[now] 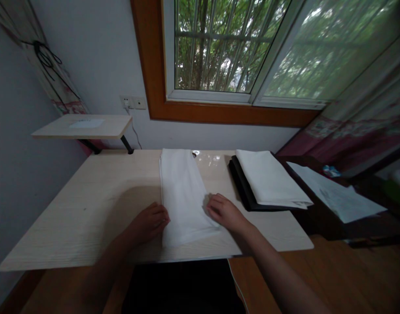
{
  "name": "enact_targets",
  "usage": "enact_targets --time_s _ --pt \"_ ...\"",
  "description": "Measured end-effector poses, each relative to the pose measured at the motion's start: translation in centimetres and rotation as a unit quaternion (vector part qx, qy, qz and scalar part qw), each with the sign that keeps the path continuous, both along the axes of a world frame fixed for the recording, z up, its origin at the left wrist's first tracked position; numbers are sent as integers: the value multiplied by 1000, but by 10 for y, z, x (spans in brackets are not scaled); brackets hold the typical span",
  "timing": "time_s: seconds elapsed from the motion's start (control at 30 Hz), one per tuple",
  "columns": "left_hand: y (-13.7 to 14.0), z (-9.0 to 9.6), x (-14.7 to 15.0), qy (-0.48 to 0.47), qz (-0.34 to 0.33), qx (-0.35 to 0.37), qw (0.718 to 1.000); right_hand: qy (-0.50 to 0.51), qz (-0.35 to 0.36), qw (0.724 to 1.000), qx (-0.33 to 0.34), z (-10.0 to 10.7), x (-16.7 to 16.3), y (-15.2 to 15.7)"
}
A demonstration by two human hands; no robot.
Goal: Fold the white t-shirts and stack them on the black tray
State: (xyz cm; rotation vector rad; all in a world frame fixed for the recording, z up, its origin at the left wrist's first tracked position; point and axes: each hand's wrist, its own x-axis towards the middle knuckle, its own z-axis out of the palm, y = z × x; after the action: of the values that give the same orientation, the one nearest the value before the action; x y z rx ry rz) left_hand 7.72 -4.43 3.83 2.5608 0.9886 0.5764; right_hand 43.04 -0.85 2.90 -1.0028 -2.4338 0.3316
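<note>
A pair of white trousers (183, 187), by its outline, lies folded lengthwise on the pale wooden desk (121, 174). It is narrow at the back and flares to the right near the front. My left hand (154, 220) has its fingers closed on the left edge of the fabric. At the right edge, my right hand (222, 211) is closed too, with its fingertips pinching the cloth. Right of my hands, a folded white cloth item (268, 176) rests on top of a folded black one (241, 187).
A small raised shelf (111, 131) with a paper on it stands at the back left. Beyond the desk's right side, papers (333, 192) lie on a dark surface. A window (232, 48), a wall socket (132, 102) and curtains (376, 104) are behind.
</note>
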Motion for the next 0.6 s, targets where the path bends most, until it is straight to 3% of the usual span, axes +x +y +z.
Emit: enact_targets --time_s 0.17,0.4,0.6 --pt "10 -8 -6 38 -10 8 999 31 22 999 -3 -11 -5 8" --pt "-3 -19 -20 47 9 -23 999 57 62 996 -38 -8 -6 -11" --pt "-15 -14 -25 25 -12 -142 990 37 113 988 -95 6 -15 -38"
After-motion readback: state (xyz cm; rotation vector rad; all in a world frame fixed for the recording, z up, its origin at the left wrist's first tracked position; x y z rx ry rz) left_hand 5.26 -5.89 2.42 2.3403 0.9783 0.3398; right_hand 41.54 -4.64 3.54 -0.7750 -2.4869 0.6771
